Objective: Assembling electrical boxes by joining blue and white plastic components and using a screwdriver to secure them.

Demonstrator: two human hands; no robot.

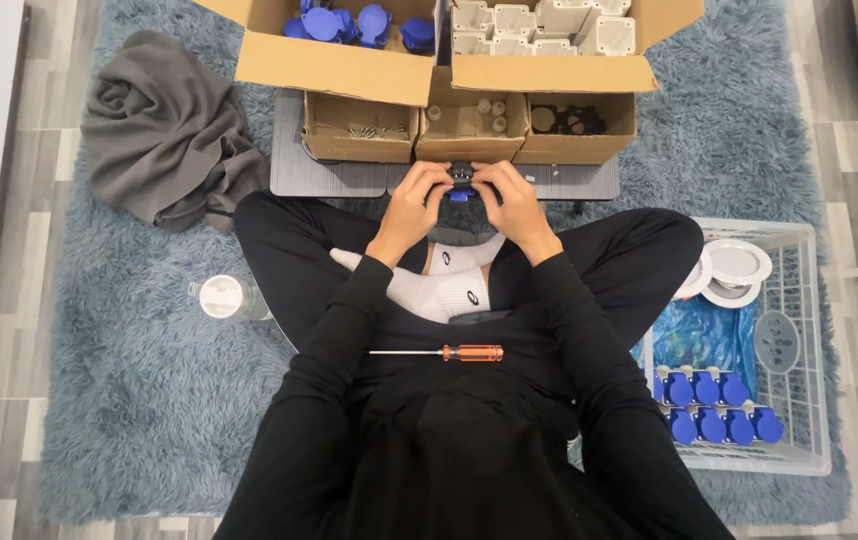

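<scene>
Socket part (461, 183), small, black and blue, sits upper centre of frame, pinched between both my hands just in front of the middle cardboard box.

Left hand (417, 203): fingers curled shut around the part's left side, thumb on top. Right hand (511, 203): same on the right side, closed on it. Most of the part is hidden under my fingers, so I can't tell how the pieces are seated.

Around me:
- Row of three small cardboard trays (469, 128) directly above the hands: screws in the left one, small pale bits in the middle one, black ring parts in the right one.
- Behind them, top of frame, two big open boxes: blue caps (349, 22) on the left, white housings (539, 22) on the right.
- Orange-handled screwdriver (441, 352) lies across my lap, centre frame, well apart from both hands.
- White plastic basket (799, 400) at right of frame holds a row of finished-looking blue pieces and a few white discs.
- Grey cloth (164, 130) at upper left, clear bottle with a white lid (227, 297) at left on the blue rug.

My take on doing this well: keep the part square between both thumbs and press evenly on both sides so it doesn't cock. Hold it low over the lap so a dropped piece lands on me, not in the rug pile. Check alignment by feel before squeezing harder.
</scene>
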